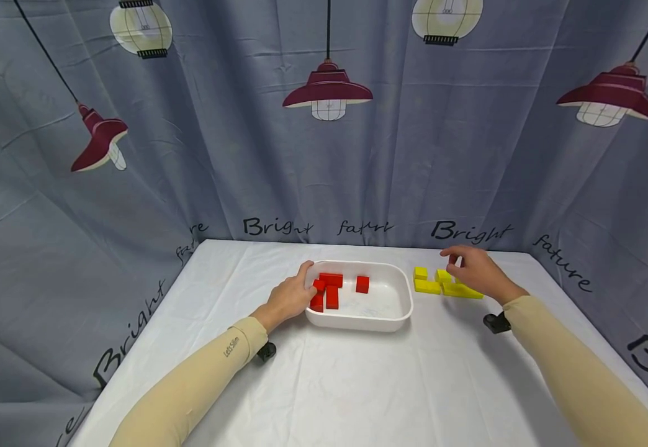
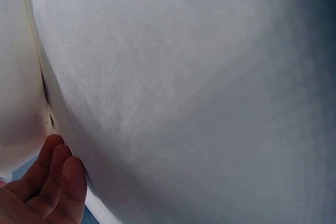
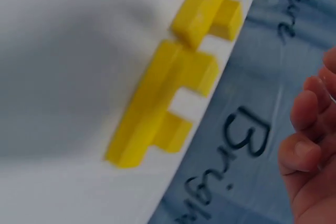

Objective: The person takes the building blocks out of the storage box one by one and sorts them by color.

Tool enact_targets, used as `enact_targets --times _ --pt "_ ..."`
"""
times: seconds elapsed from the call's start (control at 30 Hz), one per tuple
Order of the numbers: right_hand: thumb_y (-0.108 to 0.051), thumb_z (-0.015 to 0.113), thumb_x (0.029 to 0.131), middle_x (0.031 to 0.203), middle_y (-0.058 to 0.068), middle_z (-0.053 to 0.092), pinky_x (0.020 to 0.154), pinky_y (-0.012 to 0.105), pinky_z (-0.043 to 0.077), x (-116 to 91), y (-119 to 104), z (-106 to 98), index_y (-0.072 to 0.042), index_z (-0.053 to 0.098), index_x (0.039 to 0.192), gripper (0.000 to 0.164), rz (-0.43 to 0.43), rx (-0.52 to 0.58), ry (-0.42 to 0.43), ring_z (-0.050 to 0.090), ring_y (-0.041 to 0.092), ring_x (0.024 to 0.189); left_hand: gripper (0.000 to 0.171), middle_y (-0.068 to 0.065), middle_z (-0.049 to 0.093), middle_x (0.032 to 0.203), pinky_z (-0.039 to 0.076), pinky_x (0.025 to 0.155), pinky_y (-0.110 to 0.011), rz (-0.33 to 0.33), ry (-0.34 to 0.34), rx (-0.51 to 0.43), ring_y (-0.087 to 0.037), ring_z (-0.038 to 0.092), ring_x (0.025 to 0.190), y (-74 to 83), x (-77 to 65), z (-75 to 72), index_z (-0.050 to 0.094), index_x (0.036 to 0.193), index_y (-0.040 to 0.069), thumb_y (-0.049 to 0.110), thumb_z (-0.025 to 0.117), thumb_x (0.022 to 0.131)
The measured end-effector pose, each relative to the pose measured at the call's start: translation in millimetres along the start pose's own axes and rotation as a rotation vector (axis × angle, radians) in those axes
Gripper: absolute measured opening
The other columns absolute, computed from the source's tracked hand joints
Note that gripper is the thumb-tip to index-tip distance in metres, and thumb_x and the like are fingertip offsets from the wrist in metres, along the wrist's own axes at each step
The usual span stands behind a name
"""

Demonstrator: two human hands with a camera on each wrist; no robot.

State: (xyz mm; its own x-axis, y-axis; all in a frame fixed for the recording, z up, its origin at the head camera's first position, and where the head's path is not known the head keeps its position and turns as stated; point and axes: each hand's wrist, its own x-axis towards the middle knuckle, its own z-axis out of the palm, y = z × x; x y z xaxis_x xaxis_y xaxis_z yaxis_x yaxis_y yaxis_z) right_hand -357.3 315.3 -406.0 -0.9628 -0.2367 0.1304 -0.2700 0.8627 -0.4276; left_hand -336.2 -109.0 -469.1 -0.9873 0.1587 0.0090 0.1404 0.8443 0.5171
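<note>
Gripped white tray (image 1: 357, 322) with left hand (image 1: 290, 296), needing firmness against sliding; held right hand (image 1: 479, 271) loosely bent, seemingly empty, near yellow blocks (image 1: 427, 287), needing care against scattering.

White tray (image 1: 382, 299), free room above its right end, left hand (image 1: 289, 295) blocking the left, yellow blocks (image 1: 427, 287) (just beside) rightward.

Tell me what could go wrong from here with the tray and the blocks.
The left hand holds the white tray only at its left end, so a lift or tug could tilt it and send the loose red blocks sliding.

The yellow blocks lie bunched together, some apparently touching; if the right hand, just above them, picks one, it may knock its neighbours.
</note>
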Motion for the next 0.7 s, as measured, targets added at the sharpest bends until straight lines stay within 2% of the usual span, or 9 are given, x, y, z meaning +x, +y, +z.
enact_targets --times 0.1,0.2,0.37,0.7 --pt "-0.011 0.06 0.093 0.1 0.012 0.063 0.061 0.032 0.047 5.7 -14.6 -0.8 -0.003 0.064 0.128 0.035 -0.035 0.006 -0.026 0.052 0.023 0.074 0.065 -0.011 0.068 0.11 0.051 0.075 -0.042 0.0 0.0 -0.002 -0.024 0.06 0.081 0.9 0.6 -1.2 0.025 0.156 0.027 0.033 0.049 0.096" --pt "-0.011 0.06 0.092 0.099 0.01 0.064 0.058 0.031 0.047 10.5 -29.5 1.5 -0.004 0.065 0.126 0.035 -0.061 0.022 -0.066 0.052 0.022 0.072 0.065 -0.01 0.068 0.104 0.049 0.07 -0.04 -0.008 -0.01 -0.005 -0.024 0.06 0.078 1.0 0.1 -1.5 0.025 0.156 0.027 0.033 0.049 0.095" --pt "-0.013 0.064 0.092 0.1 0.008 0.066 0.06 0.03 0.049 17.3 -53.5 7.2 -0.005 0.067 0.124 0.033 -0.108 0.035 -0.116 0.053 0.021 0.077 0.066 -0.006 0.064 0.092 0.045 0.065 -0.036 -0.013 -0.017 -0.012 -0.022 0.059 0.073 0.4 -0.6 -1.1 0.024 0.156 0.028 0.031 0.049 0.095" --pt "-0.013 0.069 0.09 0.098 0.006 0.066 0.065 0.03 0.051 32.9 -86.7 27.0 -0.005 0.069 0.123 0.034 -0.141 0.12 -0.198 0.055 0.021 0.08 0.066 -0.006 0.066 0.101 0.048 0.069 -0.038 -0.01 -0.02 -0.004 -0.022 0.058 0.079 0.9 -0.6 0.5 0.024 0.156 0.027 0.031 0.051 0.095"
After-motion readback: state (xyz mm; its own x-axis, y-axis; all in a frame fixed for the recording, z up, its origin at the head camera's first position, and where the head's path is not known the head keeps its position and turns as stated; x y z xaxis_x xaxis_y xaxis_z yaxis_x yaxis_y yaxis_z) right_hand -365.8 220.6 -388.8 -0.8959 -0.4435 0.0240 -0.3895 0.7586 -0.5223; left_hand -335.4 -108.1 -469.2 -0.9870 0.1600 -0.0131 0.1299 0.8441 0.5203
